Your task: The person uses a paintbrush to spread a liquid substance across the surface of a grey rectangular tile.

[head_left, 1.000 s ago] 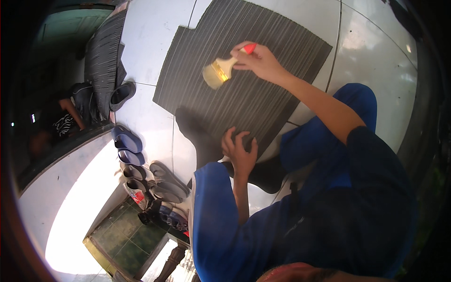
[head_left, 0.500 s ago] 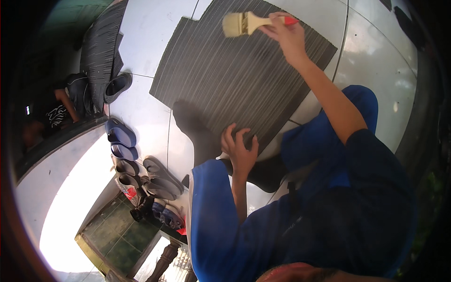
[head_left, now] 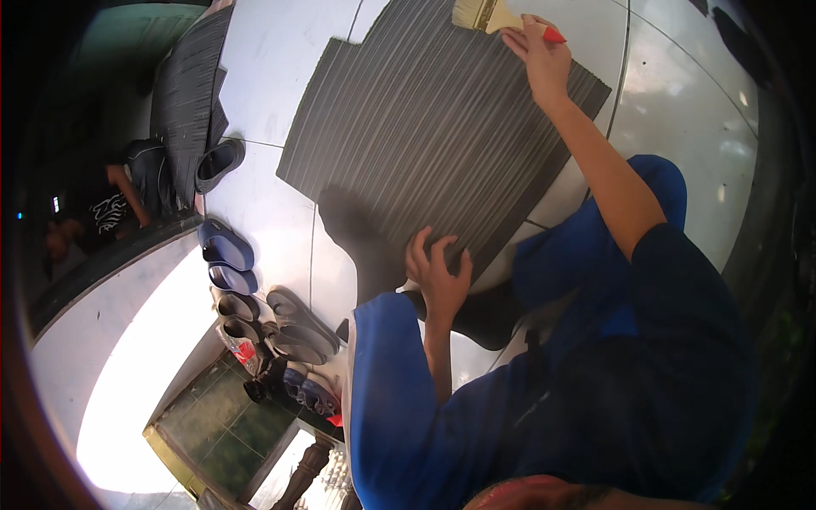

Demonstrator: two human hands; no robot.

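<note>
A dark grey ribbed sheet (head_left: 425, 127) with fine lighter stripes lies on the white tiled floor before me. It has a notch cut into its far left edge. My right hand (head_left: 544, 64) is closed around the handle of a wide paintbrush (head_left: 503, 17), pale-bristled and red at the handle's tip. The brush is over the far right part of the sheet; whether its bristles touch cannot be told. My left hand (head_left: 438, 276) rests on the sheet's near edge, fingers spread and bent. A dark-socked foot (head_left: 361, 242) of mine lies on the near left corner of the sheet.
Several sandals and clogs, among them a blue pair (head_left: 228, 255) and a grey pair (head_left: 299, 325), stand on the left. Another dark ribbed piece (head_left: 187, 85) lies at the far left. Beyond a low dark ledge (head_left: 119, 263), a person in black (head_left: 106, 208) is at the left.
The paintbrush and my right hand have moved right and slightly farther away over the sheet. My left hand stays on the near edge. The whole view has shifted slightly.
</note>
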